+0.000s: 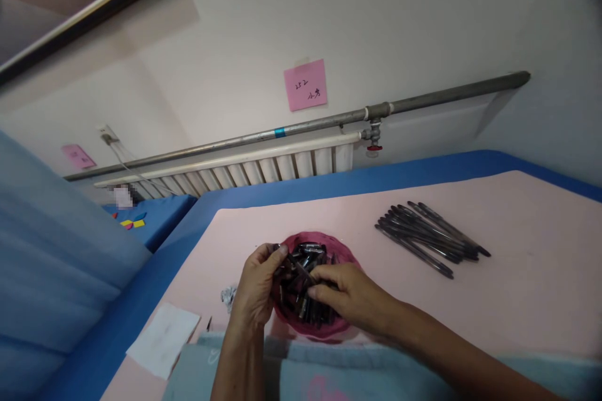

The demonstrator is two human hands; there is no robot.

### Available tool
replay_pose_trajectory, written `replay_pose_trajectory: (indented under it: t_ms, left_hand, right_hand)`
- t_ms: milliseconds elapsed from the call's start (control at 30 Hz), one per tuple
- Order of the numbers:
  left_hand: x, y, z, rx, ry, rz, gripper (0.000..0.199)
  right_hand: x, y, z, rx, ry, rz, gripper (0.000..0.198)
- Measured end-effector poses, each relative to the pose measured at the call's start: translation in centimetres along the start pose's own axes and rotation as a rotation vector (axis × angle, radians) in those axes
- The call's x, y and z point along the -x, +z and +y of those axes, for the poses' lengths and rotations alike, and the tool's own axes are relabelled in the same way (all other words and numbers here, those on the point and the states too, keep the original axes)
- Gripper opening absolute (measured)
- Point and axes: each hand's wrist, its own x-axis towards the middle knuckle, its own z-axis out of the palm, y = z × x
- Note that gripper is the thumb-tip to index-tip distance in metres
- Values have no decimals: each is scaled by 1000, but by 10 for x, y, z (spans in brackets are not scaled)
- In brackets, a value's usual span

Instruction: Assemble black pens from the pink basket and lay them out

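A dark, slim pen (301, 268) is stretched between my two hands over a round pink-red basket (345, 252). My left hand (258, 282) pinches its upper left end between thumb and fingers. At the lower right end, my right hand (348, 294) closes on it with thumb and forefinger, partly hiding that end. Many short, dark, shiny pen parts (308, 308) fill the basket; they look like pen caps, but their exact kind is hard to make out. To the right, a bundle of long dark pens (426, 232) lies slanted on the pink table cover (531, 250).
White paper (163, 339) lies at the left near a small dark piece (209, 324) and a crumpled silvery scrap (229, 296). Light blue cloth (367, 369) spans the front edge. Behind the table are a radiator (268, 169) and a metal pipe (329, 122). A blue curtain (56, 276) hangs left.
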Motion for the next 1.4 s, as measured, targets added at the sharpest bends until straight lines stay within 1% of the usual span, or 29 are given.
replay_pose_trajectory:
  t_ms: [133,333,467,633,800,933,1033,1100,1133,1167,1233,1267,1300,1333,1400]
  left_hand:
    - [2,1,2,26,-36,-13,26]
    - [1,1,0,5,10,22,21]
    - [1,0,1,15,-33,-7,24]
    - [2,-1,0,5,-2,-14,19]
    - [2,-3,0,24,-27,-17,18]
    - [0,-3,-1,49,-9,-47,15]
    - [0,-3,-2,-19,19,-58,15]
    - [-1,-4,-3,-197,68,-48,17]
    - [-2,-4,-4,-353,118,-26,19]
    - [-2,-5,-5,-558,181,9,20]
    - [-3,-4,-7,-1061,295,93,21]
    - [-4,-3,-9,-1312,322,125,22]
    - [-3,-1,-11,-1529,322,136,24]
    - [-3,0,-13,-1697,303,129,26]
    - [-1,4,-18,-1885,253,96,31]
  right_hand:
    - [-1,1,2,-16,13,-13,12]
    - [-1,1,4,-7,15,-33,10]
    - [-1,0,5,-49,26,-39,11]
    - [0,0,5,-25,16,-35,10]
    - [0,-1,2,-112,74,-80,11]
    - [0,-3,-1,-232,124,-147,12]
    - [0,-5,-1,-298,145,-181,10]
    - [-1,-7,0,-285,150,-142,11]
    - [-1,-8,1,-265,153,-106,11]
    - [-2,-9,1,-241,155,-67,10]
    - [-3,-12,3,-209,154,-3,9]
    - [-3,-13,3,-206,147,14,10]
    - [-4,-14,3,-207,136,22,12]
    - [-4,-15,2,-204,126,28,13]
    - [-4,-16,1,-180,118,31,13]
